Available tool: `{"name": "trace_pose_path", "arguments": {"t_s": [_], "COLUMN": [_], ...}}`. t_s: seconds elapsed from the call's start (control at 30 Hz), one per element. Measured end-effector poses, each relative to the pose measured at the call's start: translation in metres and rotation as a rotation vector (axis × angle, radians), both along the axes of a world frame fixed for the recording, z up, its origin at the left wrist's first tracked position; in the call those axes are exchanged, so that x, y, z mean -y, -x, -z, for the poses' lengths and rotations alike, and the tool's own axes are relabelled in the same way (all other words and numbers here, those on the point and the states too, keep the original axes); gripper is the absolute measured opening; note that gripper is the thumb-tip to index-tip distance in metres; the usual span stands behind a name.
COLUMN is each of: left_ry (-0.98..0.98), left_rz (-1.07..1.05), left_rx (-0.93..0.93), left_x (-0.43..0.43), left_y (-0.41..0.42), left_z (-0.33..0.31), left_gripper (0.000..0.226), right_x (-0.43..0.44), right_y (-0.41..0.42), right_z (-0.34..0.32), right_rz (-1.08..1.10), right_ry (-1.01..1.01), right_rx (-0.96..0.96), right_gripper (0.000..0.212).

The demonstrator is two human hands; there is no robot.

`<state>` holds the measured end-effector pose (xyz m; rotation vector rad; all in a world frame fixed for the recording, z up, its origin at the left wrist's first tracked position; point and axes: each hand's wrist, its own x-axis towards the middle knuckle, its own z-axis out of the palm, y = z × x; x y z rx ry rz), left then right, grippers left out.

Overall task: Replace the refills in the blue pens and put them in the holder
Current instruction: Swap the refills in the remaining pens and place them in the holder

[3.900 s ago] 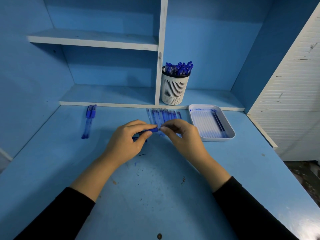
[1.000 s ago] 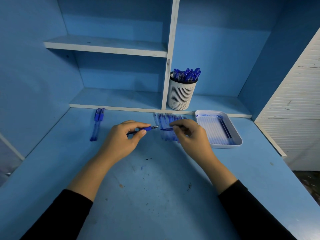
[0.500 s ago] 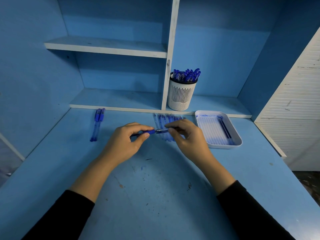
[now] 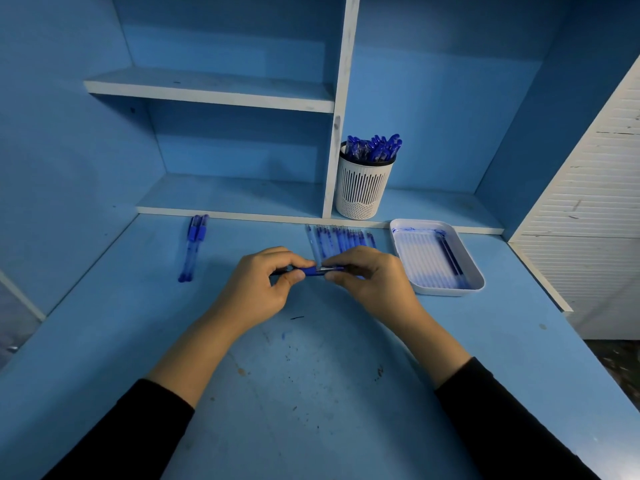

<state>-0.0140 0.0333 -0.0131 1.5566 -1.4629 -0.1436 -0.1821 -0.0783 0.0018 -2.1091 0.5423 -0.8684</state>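
Blue plastic pen (image 4: 309, 270) looks light and slick, I judge; left hand (image 4: 259, 289) fingers (image 4: 284, 258) clamp its barrel, right hand (image 4: 374, 282) pinches its tip.

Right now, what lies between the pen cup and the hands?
A row of refills, flat on the desk, between the cup, left hand and right hand; head view.

The white holder (image 4: 363, 188), striped with dark vertical slits, carries blue pens (image 4: 375, 147); the tray (image 4: 446, 292) right of it is white, blue-smeared; the desk (image 4: 311, 410) before it is blue, dark-speckled.
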Motion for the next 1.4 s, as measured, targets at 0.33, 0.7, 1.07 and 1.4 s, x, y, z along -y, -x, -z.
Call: {"name": "trace_pose_path", "arguments": {"t_s": [0.33,0.7,1.07,1.4], "left_ry": [0.033,-0.333,-0.456,-0.453], "left_rz": [0.017,-0.302,-0.313,-0.312], "left_rx": [-0.156,0.313,0.303,0.327], "left_x": [0.006,0.028,0.029,0.023], "left_y": [0.0,-0.043,-0.045,-0.04], "left_z": [-0.014,0.013,0.017,0.013], "left_gripper": [0.023,0.079,0.09,0.078], "right_x": [-0.005,0.048,0.129,0.08], "right_y": [-0.001,0.009,-0.065,-0.046], "right_z": [-0.025,-0.127,-0.125,-0.071], "right_rz": [-0.004,0.448,0.447,0.381], "right_ry": [-0.107,0.253,0.504,0.655], "right_rx": [0.32,0.765,0.139,0.058], "right_gripper": [0.024,0.015,0.01,0.02]}}
